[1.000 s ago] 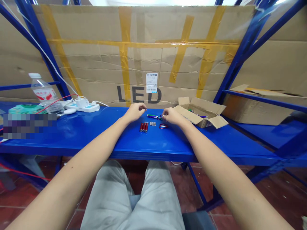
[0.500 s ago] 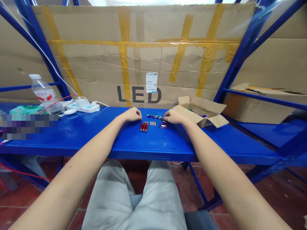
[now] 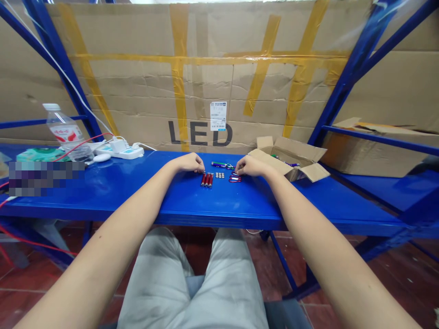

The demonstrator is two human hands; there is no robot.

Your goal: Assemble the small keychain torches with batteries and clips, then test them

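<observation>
My left hand (image 3: 190,162) is closed, thumb and finger pinched just above the far ends of the red metal tubes (image 3: 206,179). What the pinch holds is too small to make out. My right hand (image 3: 249,166) is closed too, its fingertips on a small red carabiner clip (image 3: 235,173). Just nearer to me lies another red carabiner clip (image 3: 235,179). Between the hands several silver button cells (image 3: 220,175) sit in neat rows. Behind them lie slim green and purple-blue penlights (image 3: 221,165) with metal clips at one end.
An opened cardboard box (image 3: 291,155) with a few penlights inside stands right of my right hand. At the left are a plastic bottle (image 3: 65,130), a power strip (image 3: 126,152), a green packet (image 3: 43,154) and cables. A large cardboard panel (image 3: 137,91) backs the blue table (image 3: 137,194).
My left fingertips have come slightly nearer the far ends of the red tubes. My right hand stays at the red clips, almost unmoved. The whole view has shifted a little.
</observation>
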